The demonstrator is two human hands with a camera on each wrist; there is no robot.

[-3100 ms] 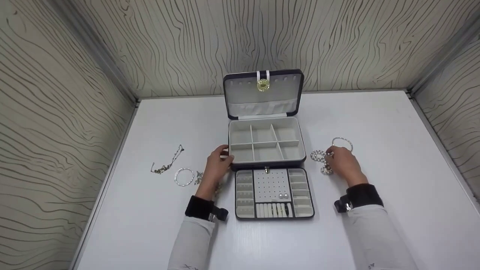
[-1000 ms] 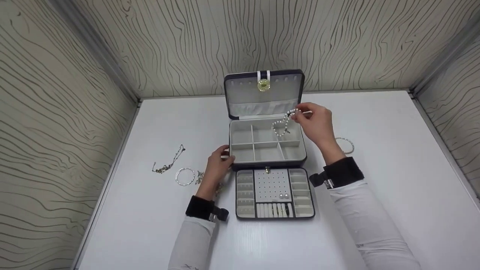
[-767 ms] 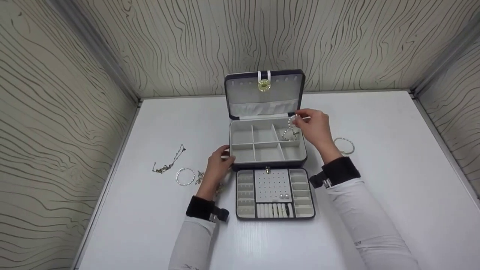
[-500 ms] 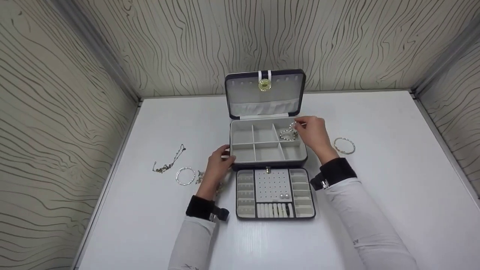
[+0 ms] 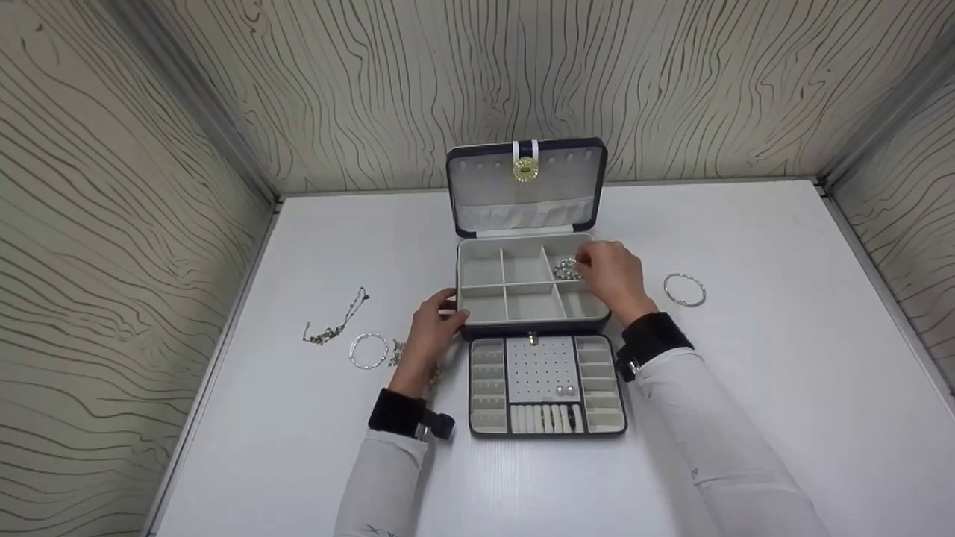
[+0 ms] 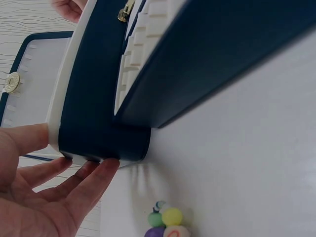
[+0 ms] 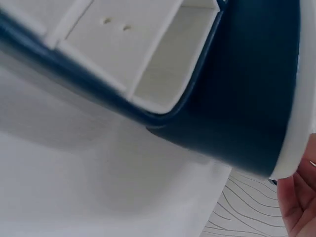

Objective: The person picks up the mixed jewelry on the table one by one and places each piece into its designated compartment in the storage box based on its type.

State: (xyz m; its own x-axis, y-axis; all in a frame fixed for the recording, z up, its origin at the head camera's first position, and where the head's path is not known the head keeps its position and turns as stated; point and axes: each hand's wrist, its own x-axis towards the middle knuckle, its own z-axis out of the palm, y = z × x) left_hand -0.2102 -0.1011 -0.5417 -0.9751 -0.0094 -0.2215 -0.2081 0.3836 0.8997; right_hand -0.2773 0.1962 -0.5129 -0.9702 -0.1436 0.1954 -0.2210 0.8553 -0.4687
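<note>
An open jewelry box (image 5: 533, 326) with a divided lower part stands mid-table, its lid (image 5: 522, 190) raised. My left hand (image 5: 435, 326) grips the box's front left corner; in the left wrist view its thumb is on the pale rim and its fingers are against the dark side wall. My right hand (image 5: 613, 274) reaches over the box's right edge with fingertips in the back right compartment. There they pinch a pearl necklace (image 5: 567, 268), most of it bunched on the compartment floor. In the right wrist view the right hand (image 7: 300, 192) is partly visible at the edge; the pearls are hidden.
A removable tray (image 5: 492, 431) with pearl earrings (image 5: 565, 390) and ring slots lies in front of the box. One bracelet (image 5: 684, 290) lies at right, another bracelet (image 5: 368, 351) at left near a thin chain necklace (image 5: 328, 335). Colourful beads (image 6: 168, 222) lie beside the left wrist.
My right hand has carried the pearl necklace from the table at right, over the box, and lowered it into the back right compartment. My left hand has stayed at the box corner.
</note>
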